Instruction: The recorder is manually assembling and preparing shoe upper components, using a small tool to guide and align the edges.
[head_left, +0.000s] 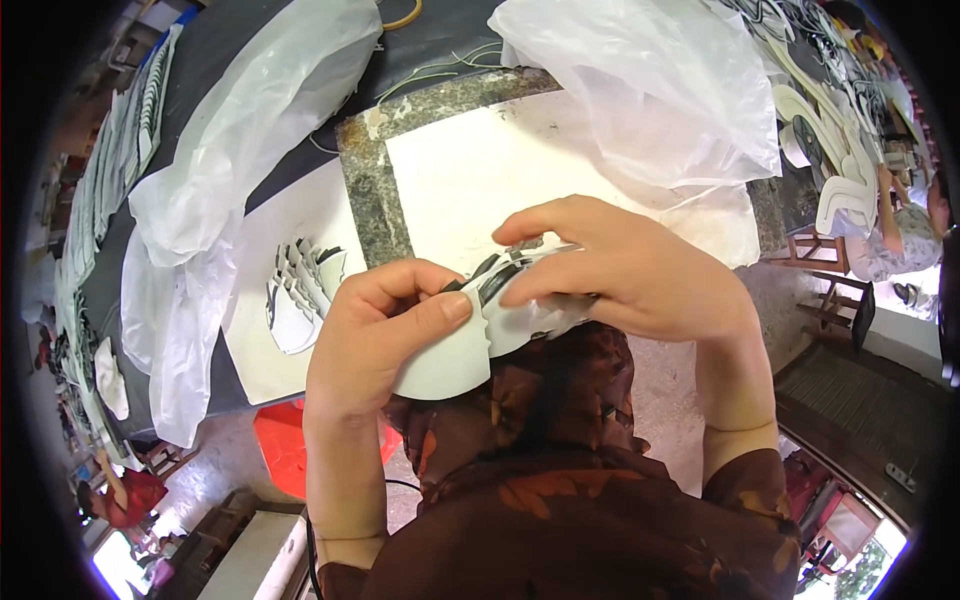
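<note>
My left hand (375, 325) pinches a white curved piece (447, 362) between thumb and fingers. The piece is flat, with a small notched edge and a dark strip near its top; it looks like a cut shoe part. Beside it, my right hand (645, 268) curls round a small stack of similar white pieces (515, 325) with black trim, its index finger raised and bent above them. The two hands nearly meet over my lap, at the table's near edge. How the stack sits under the right fingers is partly hidden.
More white pieces with dark edges (298, 300) lie overlapped on a white sheet (268, 350) at the left. Clear plastic bags (205, 200) spread over the table, another (650, 90) at the far right. A red plastic object (278, 450) is below. Other people sit at both sides.
</note>
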